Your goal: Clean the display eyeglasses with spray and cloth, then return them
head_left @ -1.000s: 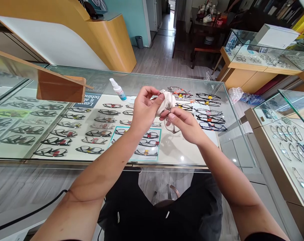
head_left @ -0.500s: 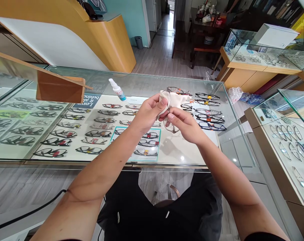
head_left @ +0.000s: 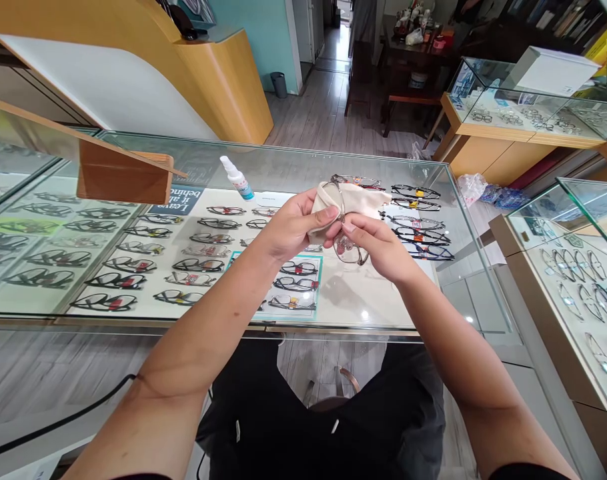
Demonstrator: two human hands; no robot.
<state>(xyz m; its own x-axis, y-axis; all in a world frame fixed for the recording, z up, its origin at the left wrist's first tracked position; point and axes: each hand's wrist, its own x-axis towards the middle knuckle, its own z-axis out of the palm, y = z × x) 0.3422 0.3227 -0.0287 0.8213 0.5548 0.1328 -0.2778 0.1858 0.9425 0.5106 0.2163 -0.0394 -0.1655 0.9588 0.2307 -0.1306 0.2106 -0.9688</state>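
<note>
Below the left grip (head_left: 293, 223) and right grip (head_left: 378, 245) lies the glass desk (head_left: 353, 300). The left pinches a pale cloth (head_left: 367, 199) against one lens, probably keeping fingers off it; the right pinches the glasses (head_left: 351, 251) near the bridge, seemingly steadying them between both grips. Since the earlier frame, the cloth reaches farther rightward behind the right grip.

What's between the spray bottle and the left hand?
In the head view, display eyeglasses and a white sheet show between the spray bottle and left hand.
</note>
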